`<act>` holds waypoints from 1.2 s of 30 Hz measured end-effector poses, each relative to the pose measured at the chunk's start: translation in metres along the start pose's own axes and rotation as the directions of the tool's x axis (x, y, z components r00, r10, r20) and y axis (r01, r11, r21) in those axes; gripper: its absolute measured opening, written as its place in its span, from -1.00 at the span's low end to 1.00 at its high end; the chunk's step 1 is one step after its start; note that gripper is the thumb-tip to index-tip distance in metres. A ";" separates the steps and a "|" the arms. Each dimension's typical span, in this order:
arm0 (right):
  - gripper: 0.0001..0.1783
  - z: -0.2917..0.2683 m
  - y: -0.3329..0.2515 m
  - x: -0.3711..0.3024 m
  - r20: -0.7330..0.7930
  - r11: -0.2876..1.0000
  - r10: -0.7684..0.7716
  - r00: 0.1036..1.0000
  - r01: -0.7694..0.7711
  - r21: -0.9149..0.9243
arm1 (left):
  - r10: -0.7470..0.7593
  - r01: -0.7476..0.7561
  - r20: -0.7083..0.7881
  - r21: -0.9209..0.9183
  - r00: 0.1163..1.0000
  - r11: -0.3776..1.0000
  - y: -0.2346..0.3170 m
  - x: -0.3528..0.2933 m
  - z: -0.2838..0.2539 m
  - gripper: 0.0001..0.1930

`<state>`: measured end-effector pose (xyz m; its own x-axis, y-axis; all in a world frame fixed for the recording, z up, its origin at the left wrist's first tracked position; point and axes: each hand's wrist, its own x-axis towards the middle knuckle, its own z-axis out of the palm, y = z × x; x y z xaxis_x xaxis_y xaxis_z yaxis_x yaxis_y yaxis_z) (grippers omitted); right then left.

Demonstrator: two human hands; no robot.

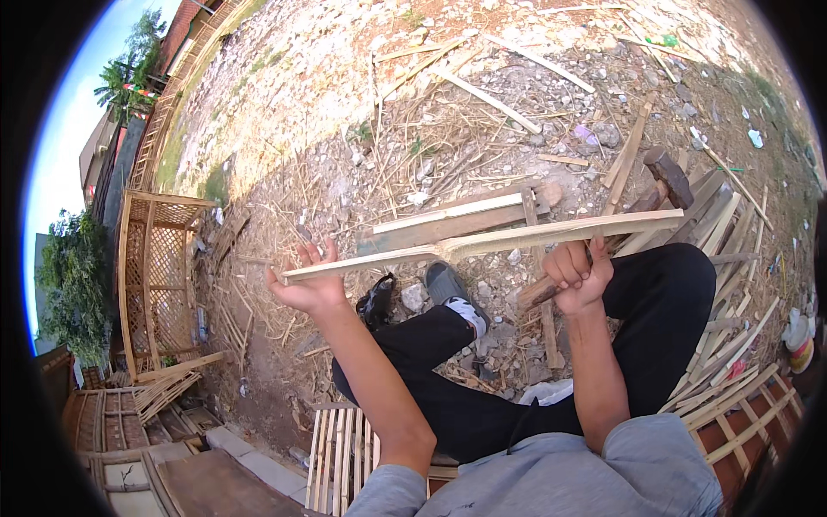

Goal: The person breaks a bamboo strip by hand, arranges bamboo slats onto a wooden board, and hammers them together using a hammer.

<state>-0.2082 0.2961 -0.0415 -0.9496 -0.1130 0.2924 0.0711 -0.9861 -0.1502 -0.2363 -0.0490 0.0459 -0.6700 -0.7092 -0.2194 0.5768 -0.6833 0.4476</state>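
Observation:
A long, pale split bamboo strip (pixel 525 235) spans the space in front of me, with a node near its middle. Its left end lies across the palm of my left hand (pixel 310 280), whose fingers are spread and loosely bent. My right hand (pixel 579 276) is closed round the wooden handle of a hammer (pixel 668 177), and a raised finger or thumb meets the strip's underside. The hammer's dark, blocky head is beyond the strip. Part of its handle is hidden behind the strip and my hand.
Nailed or stacked boards (pixel 452 224) lie beyond my shoe (pixel 445 283). Bamboo pieces (pixel 719 250) are heaped at the right. Loose sticks (pixel 491 102) and stones litter the ground. A lattice frame (pixel 164 284) stands at the left; a slatted panel (pixel 340 452) is below my left arm.

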 end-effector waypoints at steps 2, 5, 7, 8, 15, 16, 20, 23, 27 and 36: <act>-0.57 0.007 -0.013 0.001 -0.019 0.975 -0.134 0.991 0.129 -0.182 | 0.261 -0.115 -0.237 0.495 0.936 0.861 0.007 0.002 0.001 -0.36; -0.58 0.008 -0.023 0.005 0.027 0.954 -0.172 0.985 0.173 -0.246 | 0.466 -0.258 -0.105 0.718 0.879 0.647 0.014 -0.012 0.012 -0.56; -0.69 0.015 -0.021 0.005 -0.014 0.932 -0.207 0.978 0.193 -0.307 | 0.542 -0.490 0.222 0.763 0.811 0.421 0.011 -0.022 0.018 -0.73; -0.69 0.017 -0.018 0.002 -0.010 0.933 -0.196 0.980 0.184 -0.309 | 0.386 -0.527 0.366 0.673 0.847 0.519 0.003 -0.029 0.022 -0.73; -0.76 0.006 0.015 -0.009 -0.336 0.805 -0.090 0.938 -0.129 -0.578 | -0.573 -0.331 0.728 0.684 0.377 0.651 -0.091 -0.110 0.016 -0.16; -0.76 0.008 0.020 -0.008 -0.328 0.805 -0.075 0.942 -0.137 -0.577 | -0.606 -0.341 0.728 0.685 0.319 0.643 -0.094 -0.115 0.016 -0.16; -0.81 -0.001 0.031 -0.015 -0.272 0.733 0.037 0.962 -0.211 -0.646 | -0.639 -0.449 0.728 0.671 0.248 0.590 -0.105 -0.115 0.018 -0.29; -0.83 0.004 0.042 -0.015 -0.329 0.725 0.058 0.943 -0.266 -0.636 | -0.513 -0.732 0.855 0.401 0.082 0.551 -0.113 -0.112 0.011 -0.54; -0.81 0.000 0.043 -0.012 -0.308 0.714 0.014 0.951 -0.225 -0.664 | -0.586 -0.442 0.743 0.667 0.325 0.600 -0.118 -0.119 0.000 -0.76; -0.70 -0.002 0.031 -0.002 -0.541 0.670 -0.100 0.835 -0.345 -0.657 | -0.036 -0.323 0.592 0.488 0.805 0.811 -0.118 -0.073 -0.001 -0.76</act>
<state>-0.2051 0.2657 -0.0489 -0.9652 0.0706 -0.2518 0.1748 -0.5421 -0.8220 -0.2548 0.0832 0.0088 -0.8368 -0.4438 0.3207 0.4561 -0.2409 0.8567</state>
